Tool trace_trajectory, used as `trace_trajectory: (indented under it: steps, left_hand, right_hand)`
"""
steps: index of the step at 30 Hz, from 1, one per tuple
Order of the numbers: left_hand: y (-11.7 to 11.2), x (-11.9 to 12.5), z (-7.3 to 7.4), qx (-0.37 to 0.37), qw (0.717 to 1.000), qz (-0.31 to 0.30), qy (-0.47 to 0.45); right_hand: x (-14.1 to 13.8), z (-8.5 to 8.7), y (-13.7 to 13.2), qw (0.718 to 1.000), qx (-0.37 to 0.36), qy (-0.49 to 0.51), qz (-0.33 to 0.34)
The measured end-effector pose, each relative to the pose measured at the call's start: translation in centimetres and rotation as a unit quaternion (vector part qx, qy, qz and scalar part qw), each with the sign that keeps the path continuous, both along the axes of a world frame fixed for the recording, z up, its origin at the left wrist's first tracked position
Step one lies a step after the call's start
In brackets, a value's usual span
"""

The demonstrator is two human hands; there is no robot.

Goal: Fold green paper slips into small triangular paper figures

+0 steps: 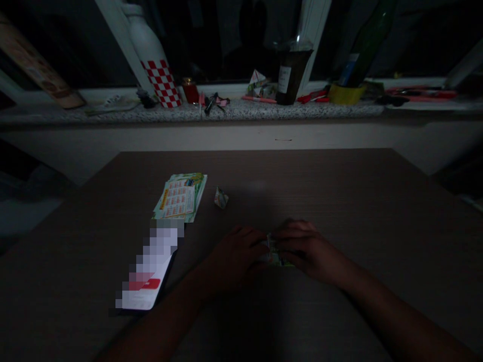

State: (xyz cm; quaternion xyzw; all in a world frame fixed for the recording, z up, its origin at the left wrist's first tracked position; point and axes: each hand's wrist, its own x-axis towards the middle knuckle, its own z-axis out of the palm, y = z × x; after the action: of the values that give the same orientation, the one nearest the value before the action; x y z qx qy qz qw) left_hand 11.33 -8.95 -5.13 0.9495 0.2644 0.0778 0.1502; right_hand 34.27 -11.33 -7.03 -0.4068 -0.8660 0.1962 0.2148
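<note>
A small green-and-white printed paper (276, 255) lies on the table, mostly covered by my hands. From the left, my left hand (241, 251) bends its fingers over the paper's edge. My right hand (304, 247) grips the opposite side, its fingers curled and close to those of the left. Dim light hides the exact folds and the fingertips. Beyond my left hand sits a small folded paper piece (221, 198). Farther left is a stack of printed paper sheets (179, 198) in the same green and white.
A lit phone (151, 271) lies below the stack, beside my left forearm. Along the granite windowsill (241, 109) stand a white bottle with red checks (162, 80), a dark plastic cup (290, 75), a green bottle (368, 45) and yellow tape (345, 94). A folded paper shape (258, 83) sits there too.
</note>
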Motion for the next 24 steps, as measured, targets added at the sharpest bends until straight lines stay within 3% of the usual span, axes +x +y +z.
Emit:
trace_trajectory:
  steps: [10,24]
  left_hand:
    - [0.5,-1.2,0.5,-0.061,0.997,-0.002,-0.04]
    - [0.5,-1.2,0.9,-0.073,0.996,-0.002,-0.046]
  right_hand:
    - [-0.1,0.5,0.0,1.0,-0.024,0.013,0.009]
    - [0.0,0.3,0.1,0.999,-0.026,0.025,0.009]
